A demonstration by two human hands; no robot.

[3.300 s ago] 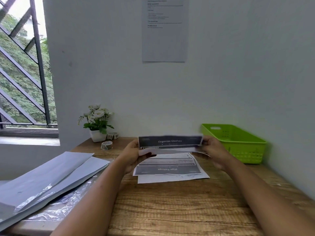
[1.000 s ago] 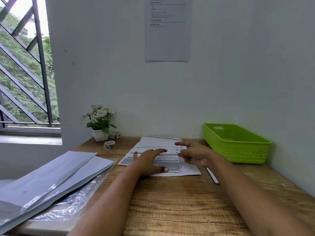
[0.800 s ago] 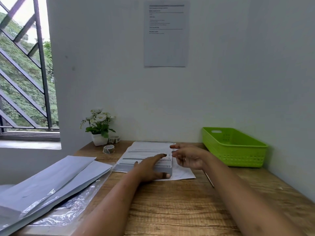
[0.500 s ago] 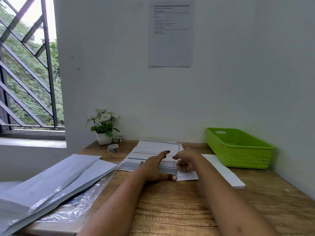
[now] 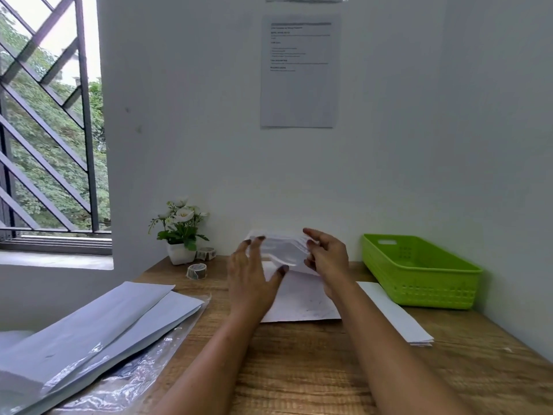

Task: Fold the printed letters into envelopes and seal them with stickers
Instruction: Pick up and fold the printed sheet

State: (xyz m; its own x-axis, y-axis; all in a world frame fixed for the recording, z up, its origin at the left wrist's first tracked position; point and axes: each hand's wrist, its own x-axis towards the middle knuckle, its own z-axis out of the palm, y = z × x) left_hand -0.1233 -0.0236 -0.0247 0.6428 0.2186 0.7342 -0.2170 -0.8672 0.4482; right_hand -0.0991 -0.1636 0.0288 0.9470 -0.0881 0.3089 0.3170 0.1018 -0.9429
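Observation:
A printed letter (image 5: 282, 250), blurred by motion, is lifted off the wooden table between both hands. My right hand (image 5: 326, 256) grips its right edge, fingers curled round the paper. My left hand (image 5: 251, 274) has spread fingers touching the sheet's left part, thumb under it. Another white sheet (image 5: 302, 304) lies flat on the table under the hands. A folded letter (image 5: 392, 313) lies to the right, beside the green basket. Large white envelopes (image 5: 89, 324) lie stacked on clear plastic wrap at the left. Two sticker rolls (image 5: 196, 271) sit near the plant.
A green plastic basket (image 5: 419, 271) stands at the back right against the wall. A small white pot of flowers (image 5: 181, 235) is at the back left. A printed notice (image 5: 299, 70) hangs on the wall. The window with bars is at the left.
The letter that lay flat under my left hand is now raised off the table between both hands. The view has tilted upward.

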